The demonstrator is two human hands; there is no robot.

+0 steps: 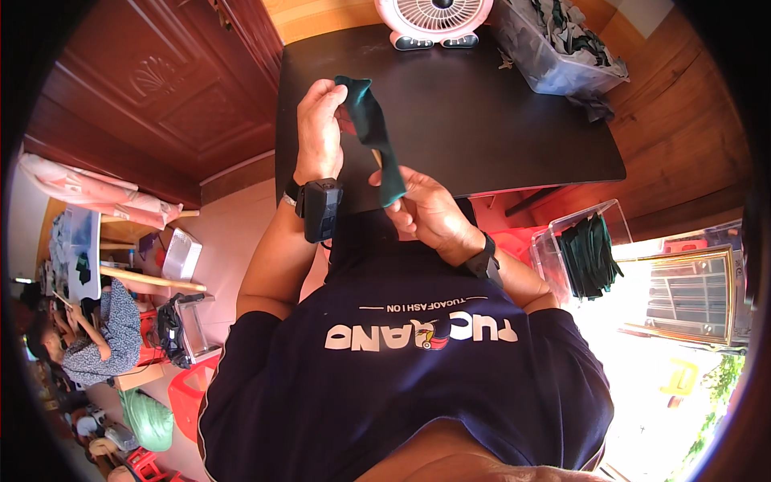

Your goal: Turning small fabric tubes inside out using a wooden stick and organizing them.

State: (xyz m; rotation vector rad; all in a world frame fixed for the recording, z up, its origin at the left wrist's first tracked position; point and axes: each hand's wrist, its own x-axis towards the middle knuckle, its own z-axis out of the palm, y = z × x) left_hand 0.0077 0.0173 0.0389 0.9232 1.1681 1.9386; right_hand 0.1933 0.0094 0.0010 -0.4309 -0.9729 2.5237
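Note:
A narrow dark green cloth strip [371,122] is stretched at a slant between my two hands, over the near left part of the black table [498,120]. My left hand [318,120] pinches its upper end between thumb and fingers. The lower end is gripped by my right hand [434,210], close to the table's near edge. A short, thin tan stick-like piece [377,157] shows beside the strip near my right fingertips; its lower part is hidden, and I cannot tell what it is. Both wrists carry black devices.
A pink fan [438,20] stands at the table's far edge. At far right is a clear bin [554,60] of grey and dark cloth pieces. Right of me, a clear box [554,249] holds several green strips. A person [100,337] sits at far left, near red stools.

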